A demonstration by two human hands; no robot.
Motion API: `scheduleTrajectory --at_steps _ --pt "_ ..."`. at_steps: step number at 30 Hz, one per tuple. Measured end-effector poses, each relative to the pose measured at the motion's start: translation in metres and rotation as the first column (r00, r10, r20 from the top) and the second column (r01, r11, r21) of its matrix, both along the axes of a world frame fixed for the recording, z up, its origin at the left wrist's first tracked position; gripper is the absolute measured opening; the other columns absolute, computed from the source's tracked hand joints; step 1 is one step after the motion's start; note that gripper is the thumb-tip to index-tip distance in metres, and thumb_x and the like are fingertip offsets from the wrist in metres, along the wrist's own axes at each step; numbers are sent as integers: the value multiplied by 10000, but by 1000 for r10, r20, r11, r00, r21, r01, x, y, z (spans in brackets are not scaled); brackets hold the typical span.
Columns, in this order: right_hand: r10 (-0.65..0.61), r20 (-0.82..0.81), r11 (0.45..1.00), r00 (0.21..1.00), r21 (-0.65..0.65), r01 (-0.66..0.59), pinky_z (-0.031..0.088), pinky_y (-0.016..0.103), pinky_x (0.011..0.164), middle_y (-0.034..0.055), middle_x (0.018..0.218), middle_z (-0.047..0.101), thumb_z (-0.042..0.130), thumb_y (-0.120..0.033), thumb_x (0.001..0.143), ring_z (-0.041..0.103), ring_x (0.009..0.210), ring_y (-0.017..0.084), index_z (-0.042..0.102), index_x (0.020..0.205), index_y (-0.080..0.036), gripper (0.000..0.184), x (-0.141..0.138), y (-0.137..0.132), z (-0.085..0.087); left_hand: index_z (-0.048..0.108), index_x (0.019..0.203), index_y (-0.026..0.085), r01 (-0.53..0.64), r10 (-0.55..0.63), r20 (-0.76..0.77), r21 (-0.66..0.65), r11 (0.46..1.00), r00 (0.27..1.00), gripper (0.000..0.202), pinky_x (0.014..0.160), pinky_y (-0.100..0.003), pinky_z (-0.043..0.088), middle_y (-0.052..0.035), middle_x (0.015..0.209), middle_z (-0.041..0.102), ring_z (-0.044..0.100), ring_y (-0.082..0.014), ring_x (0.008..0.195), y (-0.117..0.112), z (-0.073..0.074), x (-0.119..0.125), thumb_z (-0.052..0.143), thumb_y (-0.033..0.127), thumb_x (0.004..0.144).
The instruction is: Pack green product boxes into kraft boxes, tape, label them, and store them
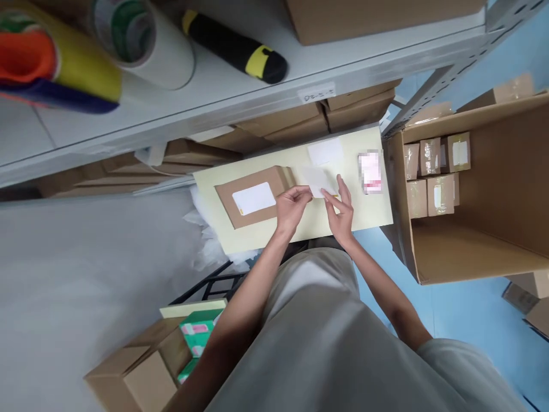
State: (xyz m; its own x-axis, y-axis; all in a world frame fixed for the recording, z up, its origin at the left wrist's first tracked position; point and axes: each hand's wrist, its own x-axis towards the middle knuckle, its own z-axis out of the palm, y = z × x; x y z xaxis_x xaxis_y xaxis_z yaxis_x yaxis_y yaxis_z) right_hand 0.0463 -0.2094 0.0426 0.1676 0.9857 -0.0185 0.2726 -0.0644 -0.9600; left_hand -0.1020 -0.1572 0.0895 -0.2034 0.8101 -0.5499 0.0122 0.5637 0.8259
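A white label [316, 179] is held between both my hands above the cream-coloured board. My left hand [293, 210] pinches its lower left edge between thumb and fingers. My right hand [342, 213] grips the lower right edge with the fingertips, while its other fingers stretch upward. To the left of my hands lies a brown cardboard box [227, 197] with a white label [254, 198] on its top face. Another white paper [326, 151] lies flat on the board just beyond the held label.
The cream board [369, 214] bears a pixelated pink-and-white item [370, 171] at its right. Beside it stands a large open carton [472, 252] with several small taped boxes. A grey shelf [240, 109] overhead holds tape rolls [171, 57] and a black-yellow cutter [227, 43]. Green boxes [199, 329] sit lower left.
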Motion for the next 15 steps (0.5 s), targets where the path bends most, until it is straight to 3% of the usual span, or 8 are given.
scheduleTrajectory --at_steps 4,8,12,15 --pt "53 -172 997 984 -53 -63 547 502 1286 46 1807 541 563 -498 1187 647 1540 289 881 1364 -367 387 -15 -13 31 846 843 210 -41 41 16 39 998 999 241 927 -377 683 -50 871 854 811 -224 875 -17 34 -27 915 386 693" --pt "96 -221 987 971 -104 -121 631 399 1141 64 1568 767 614 -524 1149 783 1269 237 908 1315 -345 381 -25 -19 56 836 832 221 -6 2 70 59 998 998 248 951 -407 695 -34 858 841 798 -223 874 -33 59 -49 893 449 752" --pt "130 -206 977 970 -138 -160 671 419 1040 39 1220 895 643 -474 1107 812 1090 235 913 1294 -353 350 -40 -28 72 818 854 229 22 -33 148 77 997 988 358 899 -393 704 -31 892 828 784 -216 876 -49 73 -68 911 571 806" --pt "187 -184 967 965 -142 -214 685 424 993 25 1138 903 641 -449 1094 816 1013 230 905 1312 -360 353 -56 -36 87 785 833 227 44 -59 180 89 995 982 471 807 -345 693 -23 842 794 765 -201 834 -58 77 -86 982 646 744"
